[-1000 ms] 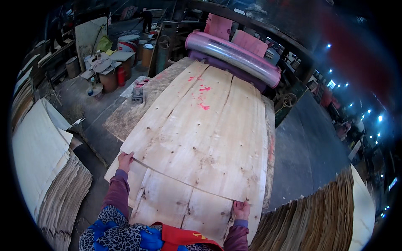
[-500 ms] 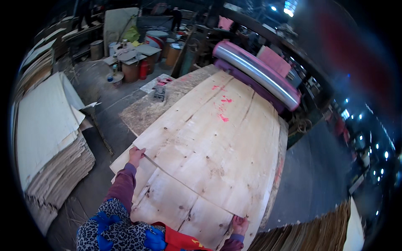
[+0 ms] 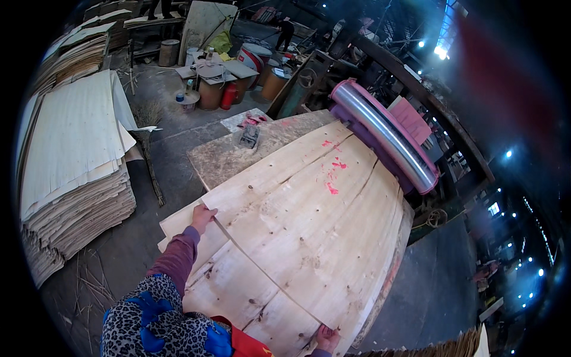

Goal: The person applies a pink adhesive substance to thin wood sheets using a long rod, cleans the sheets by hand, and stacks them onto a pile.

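Observation:
A large pale wood veneer sheet point(image 3: 285, 214), with knots, long cracks and pink smears, lies before me and reaches to a pink-stained roller machine point(image 3: 386, 137). My left hand point(image 3: 203, 217) pinches its near left corner, fingers closed over the edge. At the near right corner, my right hand point(image 3: 326, 339) is closed on the same edge, partly cut off by the frame's bottom. Under the held sheet, more veneer point(image 3: 238, 285) sticks out toward my body. The sheet's far edge meets the purple part below the shiny metal roller; its exact contact is hidden.
A stained board point(image 3: 220, 154) with a small dark block point(image 3: 250, 137) lies left of the sheet. Further left stands a tall veneer stack point(image 3: 77, 154). Buckets point(image 3: 211, 95) and a red cylinder point(image 3: 229, 95) stand behind. Another stack point(image 3: 440, 348) edges in at lower right.
My view has swung, so the machine and sheet sit lower and further right in the picture. Both hands keep their grips on the sheet's near corners.

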Demonstrator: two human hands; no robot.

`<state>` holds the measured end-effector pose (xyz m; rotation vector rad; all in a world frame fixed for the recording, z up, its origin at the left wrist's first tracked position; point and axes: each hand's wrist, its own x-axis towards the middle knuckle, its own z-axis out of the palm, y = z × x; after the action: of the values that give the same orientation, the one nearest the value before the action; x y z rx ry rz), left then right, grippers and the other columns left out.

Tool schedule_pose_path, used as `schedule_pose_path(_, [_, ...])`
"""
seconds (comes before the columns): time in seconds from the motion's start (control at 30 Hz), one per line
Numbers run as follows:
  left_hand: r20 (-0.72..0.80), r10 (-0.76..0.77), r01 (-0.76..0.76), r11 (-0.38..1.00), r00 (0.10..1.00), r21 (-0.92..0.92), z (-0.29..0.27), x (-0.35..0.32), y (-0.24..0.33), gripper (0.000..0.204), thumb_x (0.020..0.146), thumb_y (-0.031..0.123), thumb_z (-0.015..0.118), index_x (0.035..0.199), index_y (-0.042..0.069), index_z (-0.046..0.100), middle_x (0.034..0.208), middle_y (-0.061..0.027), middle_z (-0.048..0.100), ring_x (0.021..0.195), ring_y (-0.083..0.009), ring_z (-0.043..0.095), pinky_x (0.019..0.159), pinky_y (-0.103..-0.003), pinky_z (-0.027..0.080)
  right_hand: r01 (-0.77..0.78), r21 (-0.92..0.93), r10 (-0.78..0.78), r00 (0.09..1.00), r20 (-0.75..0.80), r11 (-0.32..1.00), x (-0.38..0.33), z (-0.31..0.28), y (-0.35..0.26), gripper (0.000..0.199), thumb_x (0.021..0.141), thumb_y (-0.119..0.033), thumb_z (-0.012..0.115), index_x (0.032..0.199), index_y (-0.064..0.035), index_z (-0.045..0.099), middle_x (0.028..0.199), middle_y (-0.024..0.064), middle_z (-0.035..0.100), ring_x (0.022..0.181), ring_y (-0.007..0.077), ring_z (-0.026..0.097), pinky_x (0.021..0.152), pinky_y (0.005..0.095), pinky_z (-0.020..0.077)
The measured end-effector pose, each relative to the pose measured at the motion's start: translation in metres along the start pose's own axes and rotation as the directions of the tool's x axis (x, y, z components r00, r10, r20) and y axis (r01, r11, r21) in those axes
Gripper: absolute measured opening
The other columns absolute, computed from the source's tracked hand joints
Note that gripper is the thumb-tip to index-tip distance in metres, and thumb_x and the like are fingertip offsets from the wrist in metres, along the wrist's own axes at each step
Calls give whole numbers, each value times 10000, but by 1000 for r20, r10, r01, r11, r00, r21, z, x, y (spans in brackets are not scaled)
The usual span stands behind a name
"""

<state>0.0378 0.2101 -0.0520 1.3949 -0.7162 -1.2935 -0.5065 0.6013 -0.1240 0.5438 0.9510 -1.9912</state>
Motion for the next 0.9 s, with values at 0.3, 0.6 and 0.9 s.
schedule_pose_path(0.3, [-20, -3, 2, 1000, 1000, -17, -7, -3, 3, 135, 734, 82, 672, 842, 47, 599, 754, -26, 600, 660, -124, 575, 598, -265, 486, 90, -233, -72, 994, 88, 968, -6, 5, 10, 360, 871, -292, 379, 1060, -21, 521, 1040, 112, 577, 984, 274, 529, 853, 429, 437])
schedule_pose_path(0.6, [-31, 0, -3, 997, 1000, -78, 1, -4, -2, 149, 723, 71, 677, 837, 29, 591, 744, -36, 590, 636, -121, 567, 560, -254, 491, 281, -438, -214, 957, 196, 854, -50, 32, 19, 430, 882, -276, 354, 1145, 27, 508, 1131, 160, 557, 1062, 303, 501, 907, 463, 402])
schedule_pose_path(0.9, [-69, 17, -22, 997, 997, -76, 2, -7, 2, 194, 744, 86, 660, 871, 23, 527, 754, -45, 557, 630, -128, 561, 565, -258, 503, 81, -200, -81, 997, 7, 977, -46, 35, 10, 322, 878, -186, 383, 1067, 16, 548, 1048, 156, 593, 1003, 302, 535, 871, 489, 433])
